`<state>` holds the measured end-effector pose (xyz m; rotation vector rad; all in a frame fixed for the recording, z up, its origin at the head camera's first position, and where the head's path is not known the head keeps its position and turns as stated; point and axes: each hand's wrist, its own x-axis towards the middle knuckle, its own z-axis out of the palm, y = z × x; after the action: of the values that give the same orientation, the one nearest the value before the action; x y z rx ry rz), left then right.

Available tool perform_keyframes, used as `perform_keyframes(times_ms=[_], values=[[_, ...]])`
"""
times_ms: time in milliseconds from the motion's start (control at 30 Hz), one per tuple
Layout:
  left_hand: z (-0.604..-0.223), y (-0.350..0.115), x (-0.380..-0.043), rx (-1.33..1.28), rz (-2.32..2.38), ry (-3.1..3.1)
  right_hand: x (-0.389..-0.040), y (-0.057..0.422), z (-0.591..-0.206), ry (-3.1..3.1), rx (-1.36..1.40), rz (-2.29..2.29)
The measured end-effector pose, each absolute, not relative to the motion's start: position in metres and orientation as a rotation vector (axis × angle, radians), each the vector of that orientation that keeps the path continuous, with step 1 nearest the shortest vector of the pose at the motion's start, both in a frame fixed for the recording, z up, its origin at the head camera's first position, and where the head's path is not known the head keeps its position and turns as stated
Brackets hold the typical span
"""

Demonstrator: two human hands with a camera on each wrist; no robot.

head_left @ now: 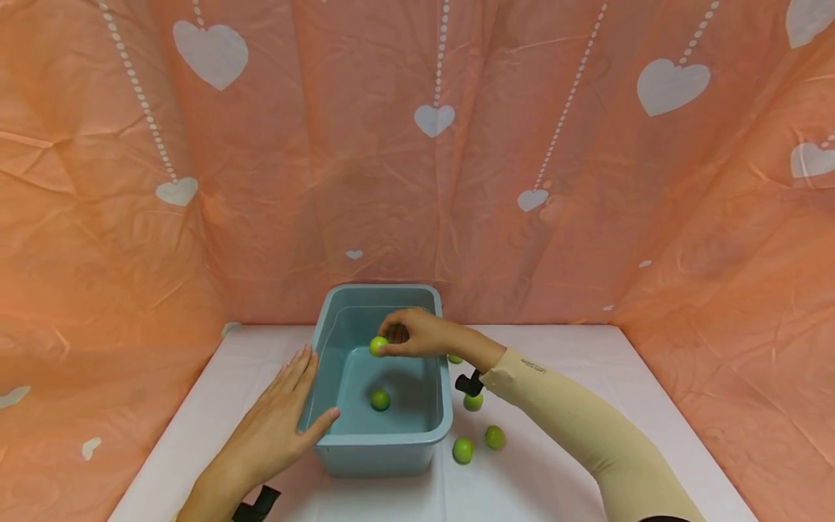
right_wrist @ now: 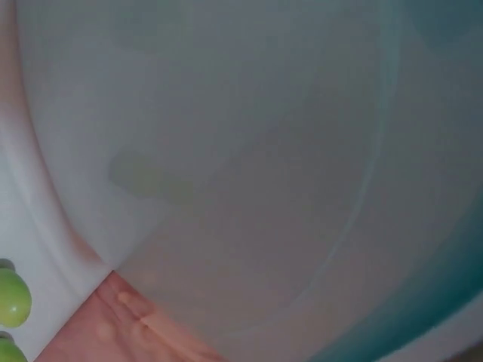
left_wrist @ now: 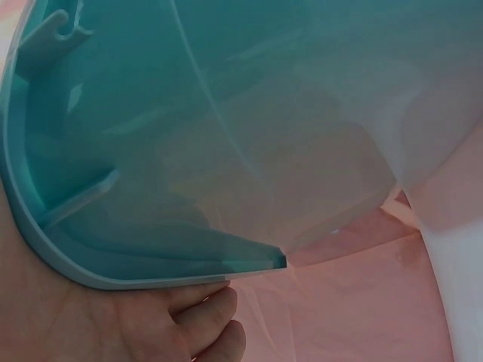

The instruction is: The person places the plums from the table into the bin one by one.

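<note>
A blue-grey plastic bin (head_left: 378, 438) stands in the middle of the table in the head view. Over its inside, my right hand (head_left: 417, 332) pinches a small green lime (head_left: 377, 346) between thumb and fingertips. Another lime (head_left: 380, 399) lies on the bin floor below. My left hand (head_left: 277, 417) rests along the left rim, fingers straight, with the thumb reaching over the near corner. From the left wrist view, this hand lies against the bin's outer side, under the lip. The right hand is out of sight in the right wrist view, where the bin wall fills most of the picture.
Right of the bin, several more limes (head_left: 462, 450) lie on the white tabletop (head_left: 574, 362), one partly hidden behind the right forearm. A pink-orange curtain with white hearts (head_left: 365, 181) encloses the back and both sides of the table.
</note>
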<state>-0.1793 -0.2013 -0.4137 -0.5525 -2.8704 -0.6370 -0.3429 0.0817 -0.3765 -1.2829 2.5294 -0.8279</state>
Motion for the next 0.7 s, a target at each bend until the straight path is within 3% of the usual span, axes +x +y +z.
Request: perform_keyframes(times_ms=[700], values=[[-0.413, -0.2, -0.179, -0.566, -0.606, -2.843, -0.348, 0.058, -0.385, 2.447, -1.331, -0.674]])
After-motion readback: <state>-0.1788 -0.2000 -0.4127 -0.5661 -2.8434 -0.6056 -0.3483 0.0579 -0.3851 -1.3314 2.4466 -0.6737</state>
